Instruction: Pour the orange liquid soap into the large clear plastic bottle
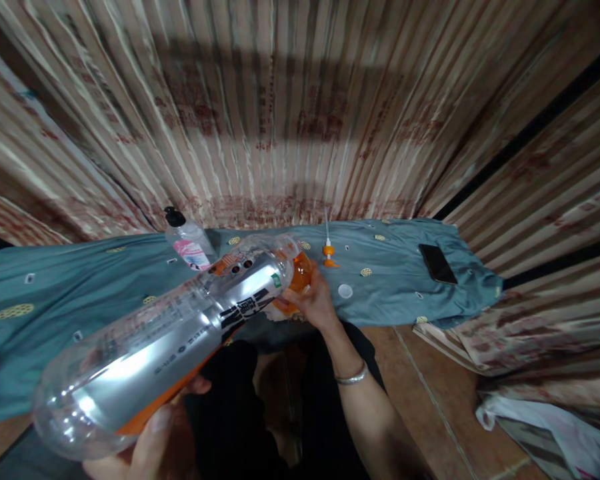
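My left hand (155,427) is wrapped round the lower part of a large clear plastic bottle (165,347) with a silver and orange label. The bottle is tilted, its neck reaching up and right toward an orange bottle (301,275). My right hand (315,300), with a silver bangle at the wrist, grips that orange bottle. The big bottle's mouth is close to the orange bottle's top; whether they touch I cannot tell. Beyond my right hand, an orange and white pump top (329,253) with its tube lies on the cloth. Nearby lies a small white round disc (345,291).
A teal patterned cloth (395,300) covers the narrow surface in front of me. On it stand a white-and-pink bottle with a black cap (187,243) at left and a dark phone (437,264) at right. Striped curtains (290,120) hang close behind. A white plastic bag (555,427) is at lower right.
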`<state>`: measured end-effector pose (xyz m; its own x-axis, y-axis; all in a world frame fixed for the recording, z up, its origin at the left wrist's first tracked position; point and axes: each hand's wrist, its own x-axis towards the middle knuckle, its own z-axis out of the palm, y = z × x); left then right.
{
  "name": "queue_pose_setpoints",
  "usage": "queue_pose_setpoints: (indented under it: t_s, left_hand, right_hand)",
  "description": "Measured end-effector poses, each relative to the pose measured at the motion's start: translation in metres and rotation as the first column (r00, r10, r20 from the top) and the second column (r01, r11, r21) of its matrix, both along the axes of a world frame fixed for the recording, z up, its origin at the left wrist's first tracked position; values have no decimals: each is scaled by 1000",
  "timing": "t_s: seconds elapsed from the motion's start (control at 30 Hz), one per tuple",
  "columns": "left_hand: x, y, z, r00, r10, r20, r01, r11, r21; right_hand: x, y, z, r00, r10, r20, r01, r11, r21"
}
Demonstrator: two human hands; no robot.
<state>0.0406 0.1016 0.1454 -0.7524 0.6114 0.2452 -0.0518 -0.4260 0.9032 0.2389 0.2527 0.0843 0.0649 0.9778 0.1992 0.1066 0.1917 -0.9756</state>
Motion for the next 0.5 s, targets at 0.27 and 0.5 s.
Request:
queue_pose_setpoints:
  t_s: [0.27, 0.5]
  left_hand:
    - [2, 0, -1, 1000, -2, 21, 2, 999, 41]
    - [3, 0, 0, 999, -22, 24, 21, 998, 62]
  right_hand:
    - [0, -1, 2, 1000, -2, -16, 2, 1000, -13]
    - [0, -1, 2, 1000, -1, -2, 1, 1000, -15]
